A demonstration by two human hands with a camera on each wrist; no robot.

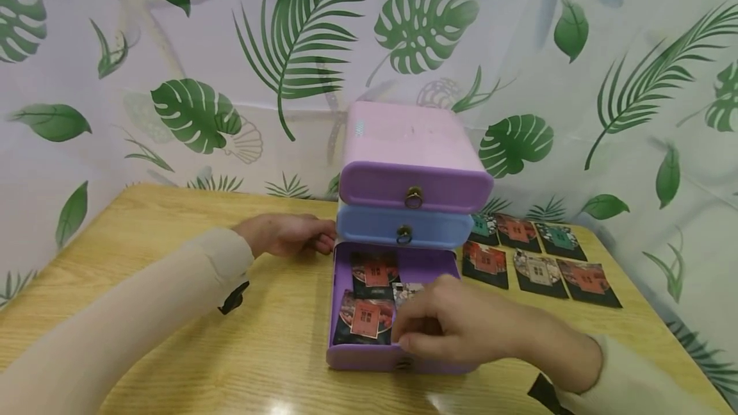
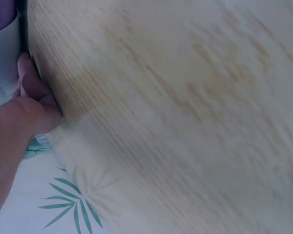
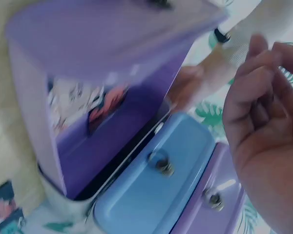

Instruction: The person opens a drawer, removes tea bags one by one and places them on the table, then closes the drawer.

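Observation:
A small cabinet (image 1: 409,136) with three stacked drawers stands on the table. Its bottom purple drawer (image 1: 352,357) is pulled out. Two dark square packets with red labels, one nearer (image 1: 366,317) and one farther back (image 1: 375,272), lie in it on the left. Beside them a pale-patterned packet (image 1: 405,291) is partly hidden by my right hand (image 1: 461,322). That hand hovers over the drawer's front right, fingers loosely bent and holding nothing in the right wrist view. At the cabinet's left side, my left hand (image 1: 288,234) rests its fingers against the wall.
Above the pulled-out drawer, the blue drawer (image 1: 369,226) and the top purple drawer (image 1: 369,184) are closed, each with a ring pull. Several square packets (image 1: 539,272) lie in two rows on the table right of the cabinet. A leaf-printed cloth (image 1: 277,146) hangs behind.

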